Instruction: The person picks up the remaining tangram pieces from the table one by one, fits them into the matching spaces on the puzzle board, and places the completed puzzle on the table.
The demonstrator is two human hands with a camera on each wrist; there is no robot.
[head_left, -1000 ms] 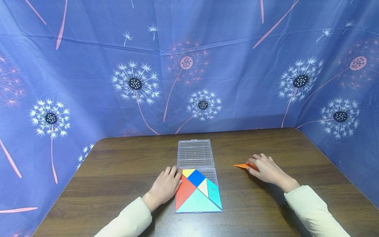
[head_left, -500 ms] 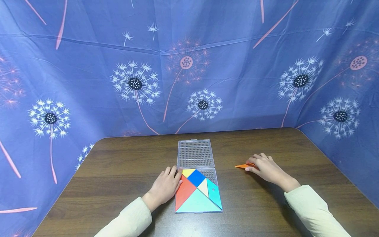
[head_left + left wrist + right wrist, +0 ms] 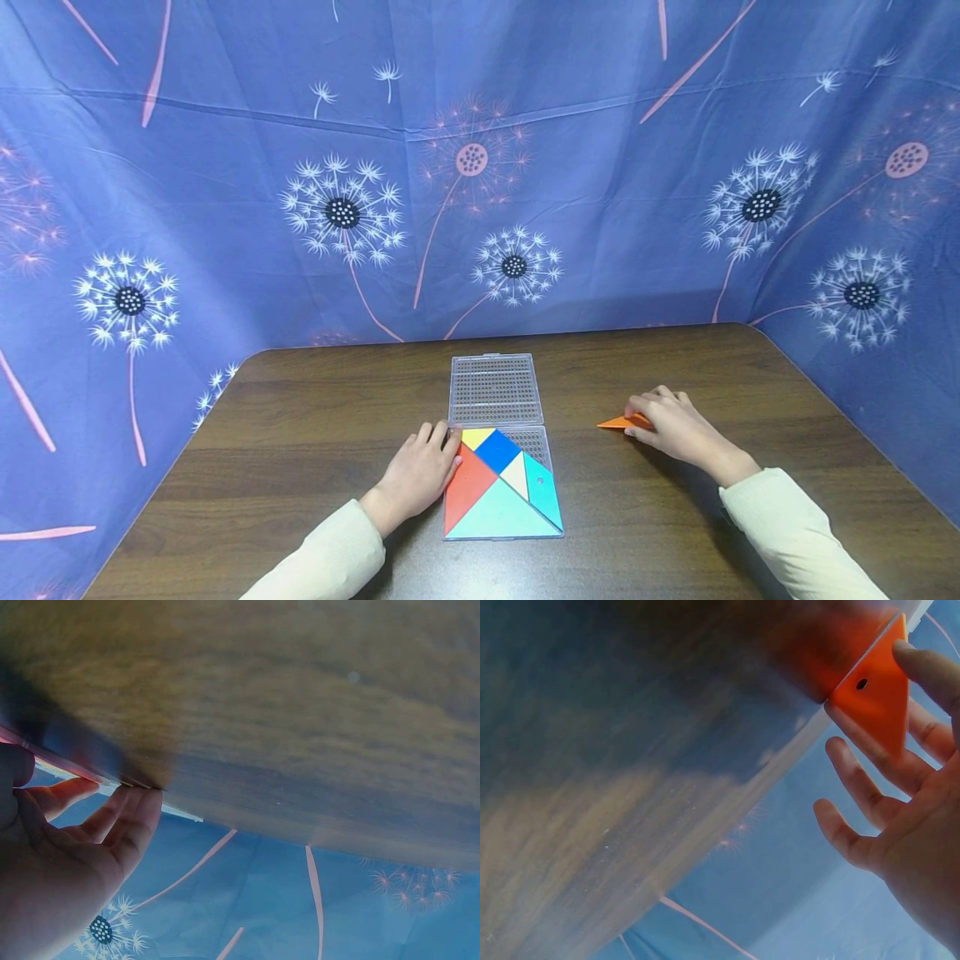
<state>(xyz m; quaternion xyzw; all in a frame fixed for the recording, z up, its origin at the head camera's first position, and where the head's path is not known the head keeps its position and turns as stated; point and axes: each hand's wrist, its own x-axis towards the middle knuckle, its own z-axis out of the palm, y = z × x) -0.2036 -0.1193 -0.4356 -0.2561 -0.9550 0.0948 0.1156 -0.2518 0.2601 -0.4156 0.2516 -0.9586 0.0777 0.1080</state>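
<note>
My right hand [image 3: 678,427] pinches an orange triangular tangram piece [image 3: 617,422] on edge, right of the case. In the right wrist view the orange piece [image 3: 877,694] shows a small hole, with the thumb on one side and fingers behind, its lower edge right at the tabletop. My left hand [image 3: 417,468] rests at the left edge of an unfolded clear plastic case [image 3: 497,537], fingertips by its hinge. The near half holds a yellow piece [image 3: 476,437], a blue square [image 3: 498,451], a red triangle [image 3: 467,487], a pale green triangle [image 3: 504,512], a cream triangle [image 3: 515,476] and a turquoise piece [image 3: 542,490].
The case's perforated lid [image 3: 495,389] lies flat behind the pieces. A gap with bare perforated base [image 3: 534,442] shows at the near half's upper right. The dark wooden table [image 3: 300,417] meets a blue dandelion-print cloth [image 3: 600,208] at its back and sides.
The orange piece has turned slightly in my right hand, its tip moving a little right and nearer. My left hand and the case have stayed put.
</note>
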